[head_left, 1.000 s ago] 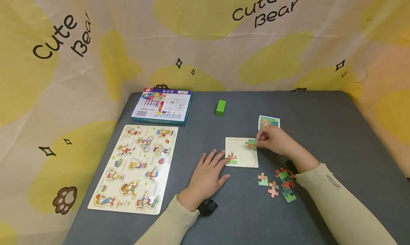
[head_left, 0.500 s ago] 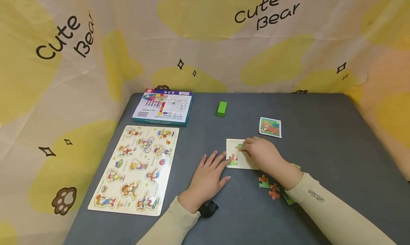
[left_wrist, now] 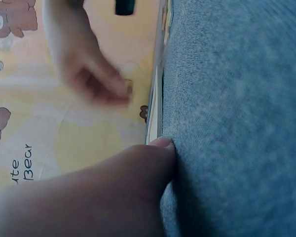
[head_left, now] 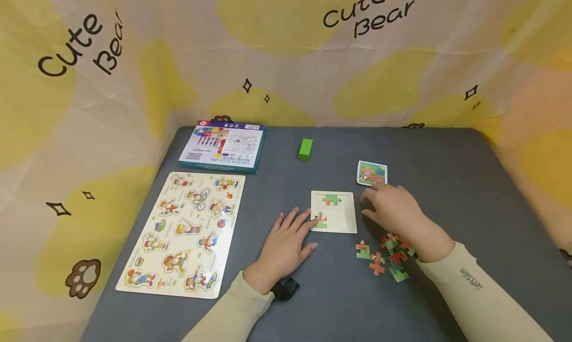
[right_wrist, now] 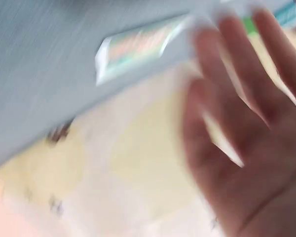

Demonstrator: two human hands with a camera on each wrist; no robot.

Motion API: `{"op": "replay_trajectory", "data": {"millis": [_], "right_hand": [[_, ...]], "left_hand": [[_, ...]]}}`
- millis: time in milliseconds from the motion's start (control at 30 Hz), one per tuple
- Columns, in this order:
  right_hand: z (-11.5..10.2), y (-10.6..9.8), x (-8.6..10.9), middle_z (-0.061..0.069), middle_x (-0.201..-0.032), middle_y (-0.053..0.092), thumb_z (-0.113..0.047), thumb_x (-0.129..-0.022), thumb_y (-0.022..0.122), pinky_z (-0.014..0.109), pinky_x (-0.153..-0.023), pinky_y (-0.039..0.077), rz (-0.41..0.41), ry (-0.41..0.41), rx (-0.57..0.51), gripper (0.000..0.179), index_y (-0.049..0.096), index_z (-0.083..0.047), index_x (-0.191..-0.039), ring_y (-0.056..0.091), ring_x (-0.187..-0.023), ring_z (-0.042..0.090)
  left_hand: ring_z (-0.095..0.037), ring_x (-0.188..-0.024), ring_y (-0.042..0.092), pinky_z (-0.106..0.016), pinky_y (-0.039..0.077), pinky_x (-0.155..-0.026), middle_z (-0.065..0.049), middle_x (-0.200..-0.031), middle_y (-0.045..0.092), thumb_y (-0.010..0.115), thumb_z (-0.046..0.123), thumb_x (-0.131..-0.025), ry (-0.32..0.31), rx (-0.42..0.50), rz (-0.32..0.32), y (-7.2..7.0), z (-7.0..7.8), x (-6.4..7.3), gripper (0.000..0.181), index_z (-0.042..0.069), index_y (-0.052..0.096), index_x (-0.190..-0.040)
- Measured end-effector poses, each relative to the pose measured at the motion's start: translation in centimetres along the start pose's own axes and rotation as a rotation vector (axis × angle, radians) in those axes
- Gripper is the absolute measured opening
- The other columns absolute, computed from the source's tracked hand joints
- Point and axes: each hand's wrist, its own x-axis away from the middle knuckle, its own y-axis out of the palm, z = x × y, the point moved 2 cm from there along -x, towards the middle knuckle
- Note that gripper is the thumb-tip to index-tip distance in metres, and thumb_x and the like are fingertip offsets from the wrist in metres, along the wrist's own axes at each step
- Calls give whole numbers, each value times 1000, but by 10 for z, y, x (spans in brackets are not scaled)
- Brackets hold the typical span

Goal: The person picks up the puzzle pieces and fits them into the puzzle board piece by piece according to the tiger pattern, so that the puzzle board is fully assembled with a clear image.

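Note:
My left hand (head_left: 286,250) lies flat with spread fingers, its index fingertip at the lower left of a cream puzzle tray (head_left: 341,218). Inside that tray, one jigsaw piece (head_left: 321,221) sits at the lower left and a green-orange one (head_left: 332,200) along the top. My right hand (head_left: 395,210) is just right of the tray with nothing in its fingers, which look extended and blurred in the right wrist view. Close below its wrist is a pile of loose jigsaw pieces (head_left: 395,255). The thumb (left_wrist: 160,143) shows beside the tray's edge in the left wrist view.
A picture card (head_left: 372,172) with an orange animal lies behind the right hand. At the back stands a green block (head_left: 306,149). To the left are a boxed set (head_left: 223,146) and a large board of cartoon figures (head_left: 183,233). Patterned cloth (head_left: 286,54) hangs behind the table.
My right hand brought a jigsaw piece leftward over the tray, let it go along the top, and drew back right. The left hand has stayed in place.

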Motion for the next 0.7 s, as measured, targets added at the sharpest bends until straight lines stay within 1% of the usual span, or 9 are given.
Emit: {"op": "replay_trajectory", "data": {"millis": [67, 133, 200, 267, 367, 433, 533, 600, 700], "right_hand": [[18, -6, 11, 11, -104, 71, -31, -85, 90, 56, -76, 56, -129, 71, -16, 37, 74, -7, -107, 69, -90, 33], [35, -7, 23, 12, -103, 69, -33, -83, 91, 55, -74, 56, -249, 135, -50, 43, 70, -5, -108, 67, -89, 32], [47, -3, 34, 11, -99, 66, -30, -81, 92, 52, -71, 55, -311, 167, -104, 43, 67, -5, -105, 64, -84, 30], [54, 2, 41, 7, -91, 63, -25, -81, 92, 46, -68, 52, -327, 173, -165, 38, 66, -6, -99, 59, -77, 25], [58, 8, 47, 0, -80, 56, -18, -81, 91, 38, -63, 46, -307, 162, -249, 30, 64, -10, -91, 52, -69, 18], [60, 11, 49, -1, -76, 54, -15, -82, 91, 35, -63, 43, -293, 143, -296, 29, 64, -10, -91, 50, -67, 16], [64, 10, 47, -2, -77, 54, -11, -83, 89, 34, -64, 43, -285, 111, -376, 27, 65, -8, -95, 50, -68, 15], [67, 6, 43, -1, -76, 56, -9, -87, 85, 33, -62, 43, -287, 97, -446, 20, 68, -6, -97, 52, -68, 16], [68, -3, 32, -1, -76, 62, -7, -93, 79, 31, -60, 46, -266, 116, -576, 9, 72, -6, -99, 58, -68, 20]], "left_hand": [[-28, -158, 24, -55, 20, -126, 0, -168, 35, 64, 49, -103, 1, 4, 0, -1, -1, 0, 64, 26, 46, -160], [-28, -158, 24, -55, 19, -126, 0, -169, 35, 64, 48, -103, 3, 13, -5, -1, -1, -1, 64, 26, 46, -160], [-28, -158, 23, -56, 19, -126, 0, -169, 34, 64, 48, -103, 3, 21, -11, -2, -1, -1, 64, 26, 45, -160], [-28, -158, 23, -56, 18, -126, 0, -169, 35, 64, 49, -103, -1, 24, -17, -2, -1, 1, 64, 26, 46, -160], [-28, -158, 23, -55, 18, -126, -1, -168, 35, 64, 49, -103, -5, 26, -20, -3, -2, 2, 64, 26, 47, -160], [-28, -158, 23, -55, 18, -126, -1, -168, 35, 64, 49, -103, -7, 26, -19, -3, -2, 2, 63, 26, 47, -159], [-28, -158, 23, -55, 18, -126, -1, -169, 35, 64, 50, -103, -4, 27, -13, -3, -2, 2, 63, 26, 47, -159], [-29, -158, 24, -56, 19, -126, -1, -169, 35, 64, 49, -103, 1, 33, -10, -3, -1, 1, 64, 25, 47, -160], [-29, -158, 24, -56, 20, -125, -1, -169, 35, 65, 48, -103, 6, 42, -6, -4, -1, 0, 64, 25, 46, -160]]}}
